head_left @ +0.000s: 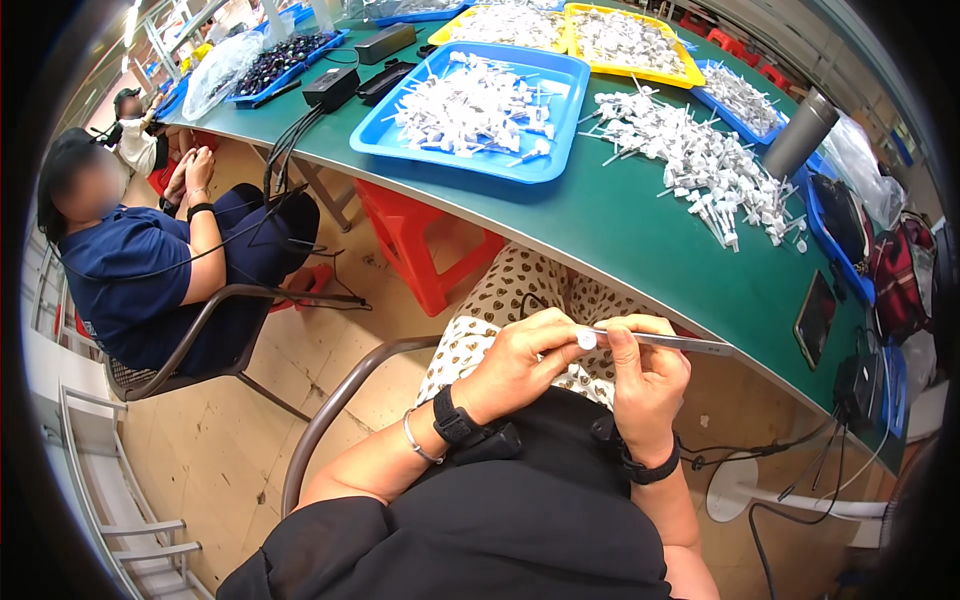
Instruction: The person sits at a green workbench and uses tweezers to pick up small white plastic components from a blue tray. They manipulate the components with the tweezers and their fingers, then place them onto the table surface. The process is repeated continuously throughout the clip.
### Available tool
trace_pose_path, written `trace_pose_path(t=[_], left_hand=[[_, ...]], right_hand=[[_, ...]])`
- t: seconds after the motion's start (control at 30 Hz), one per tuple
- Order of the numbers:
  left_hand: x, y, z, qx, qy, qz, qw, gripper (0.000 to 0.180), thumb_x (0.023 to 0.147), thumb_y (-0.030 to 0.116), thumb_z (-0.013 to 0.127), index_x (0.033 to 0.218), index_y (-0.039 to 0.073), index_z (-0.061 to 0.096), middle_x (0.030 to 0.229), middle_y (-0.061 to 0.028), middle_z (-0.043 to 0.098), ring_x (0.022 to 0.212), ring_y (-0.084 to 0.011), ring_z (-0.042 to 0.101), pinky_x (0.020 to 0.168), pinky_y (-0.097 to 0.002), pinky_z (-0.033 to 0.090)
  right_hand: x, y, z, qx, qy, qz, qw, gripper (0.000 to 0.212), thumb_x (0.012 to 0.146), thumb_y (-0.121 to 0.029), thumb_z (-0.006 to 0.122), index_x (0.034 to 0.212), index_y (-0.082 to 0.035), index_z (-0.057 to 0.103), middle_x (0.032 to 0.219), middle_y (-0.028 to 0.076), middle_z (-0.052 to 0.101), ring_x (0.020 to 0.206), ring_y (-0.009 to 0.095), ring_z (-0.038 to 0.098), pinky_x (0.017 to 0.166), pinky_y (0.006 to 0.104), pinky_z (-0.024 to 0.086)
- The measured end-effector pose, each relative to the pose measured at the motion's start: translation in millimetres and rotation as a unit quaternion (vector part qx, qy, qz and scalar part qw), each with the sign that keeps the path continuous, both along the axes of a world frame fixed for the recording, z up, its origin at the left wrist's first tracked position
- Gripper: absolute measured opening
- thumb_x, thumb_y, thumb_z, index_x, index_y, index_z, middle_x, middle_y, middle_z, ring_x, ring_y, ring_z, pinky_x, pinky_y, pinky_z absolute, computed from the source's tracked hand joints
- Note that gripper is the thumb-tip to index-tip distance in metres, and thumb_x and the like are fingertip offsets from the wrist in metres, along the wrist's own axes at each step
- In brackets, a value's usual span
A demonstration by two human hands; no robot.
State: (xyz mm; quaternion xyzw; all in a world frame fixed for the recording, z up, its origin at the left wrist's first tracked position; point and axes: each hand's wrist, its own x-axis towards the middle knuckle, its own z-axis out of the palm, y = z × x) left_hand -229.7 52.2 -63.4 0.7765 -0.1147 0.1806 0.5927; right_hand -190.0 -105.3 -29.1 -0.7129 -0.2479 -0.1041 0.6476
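Observation:
Above my lap, my left hand [528, 358] pinches a small white plastic part with a round end [587, 340] between thumb and fingertips. My right hand [648, 385] is closed on slim silver metal tweezers [685, 343], whose narrow end points left and meets the white part. Whether the tips grip it or only touch it is too small to tell. On the green table [640, 225] in front of me lies a loose heap of similar white parts with thin stems [700, 160]. A blue tray [460, 110] beyond my left hand holds more of them.
Yellow trays [635, 45] of white parts stand at the back. At the right are a grey cylinder [802, 135], a phone [815, 318] and cables. A red stool [415, 245] stands under the table. Another person [150, 250] sits at the left, hands together.

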Motion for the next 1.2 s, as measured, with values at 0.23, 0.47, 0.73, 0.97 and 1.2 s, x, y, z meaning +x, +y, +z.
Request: trace_pose_path(t=[0.23,0.47,0.73,0.97,1.2], left_hand=[[-1.6,0.4,2.7,-0.001,0.012,-0.005,1.000,0.020,0.089,0.000,0.069,0.109,0.004,0.071,0.087,-0.0076,0.063,0.074,-0.0201,0.062,0.065,-0.0311,0.050],[-1.9,0.9,2.0,-0.009,0.028,-0.014,0.999,0.019,0.089,0.000,0.069,0.108,0.003,0.070,0.088,-0.0079,0.064,0.075,-0.0206,0.062,0.066,-0.0310,0.050],[-2.5,1.6,1.9,-0.022,0.041,-0.027,0.999,0.018,0.091,0.002,0.068,0.109,0.003,0.070,0.089,-0.0077,0.064,0.078,-0.0201,0.063,0.067,-0.0308,0.050],[-2.5,1.1,3.0,-0.017,0.043,-0.026,0.999,0.018,0.093,0.003,0.067,0.110,0.003,0.070,0.087,-0.0070,0.063,0.075,-0.0191,0.061,0.066,-0.0309,0.050],[-4.6,1.5,5.2,-0.041,0.079,-0.038,0.995,0.016,0.093,0.003,0.066,0.109,0.002,0.069,0.086,-0.0073,0.062,0.074,-0.0192,0.061,0.065,-0.0308,0.049]], right_hand=[[-0.4,1.0,0.6,0.003,0.002,0.001,1.000,0.008,0.094,-0.004,0.068,0.092,0.003,0.069,0.084,0.006,0.069,0.070,0.013,0.063,0.063,0.0261,0.050],[0.1,0.3,0.2,-0.009,-0.014,0.005,1.000,0.007,0.094,-0.004,0.068,0.092,0.003,0.069,0.084,0.008,0.069,0.069,0.015,0.064,0.062,0.0269,0.050],[3.1,-1.7,0.7,-0.039,-0.074,0.027,0.996,0.005,0.092,-0.003,0.069,0.092,0.001,0.067,0.083,0.009,0.069,0.067,0.017,0.064,0.060,0.0288,0.051],[2.3,1.1,-5.0,-0.040,-0.084,-0.002,0.996,0.005,0.091,-0.004,0.071,0.092,-0.001,0.067,0.083,0.009,0.069,0.067,0.018,0.064,0.059,0.0291,0.050],[3.8,2.3,3.6,-0.085,-0.157,0.012,0.984,0.007,0.090,-0.005,0.072,0.089,-0.002,0.066,0.080,0.009,0.068,0.066,0.022,0.062,0.058,0.0321,0.049]])
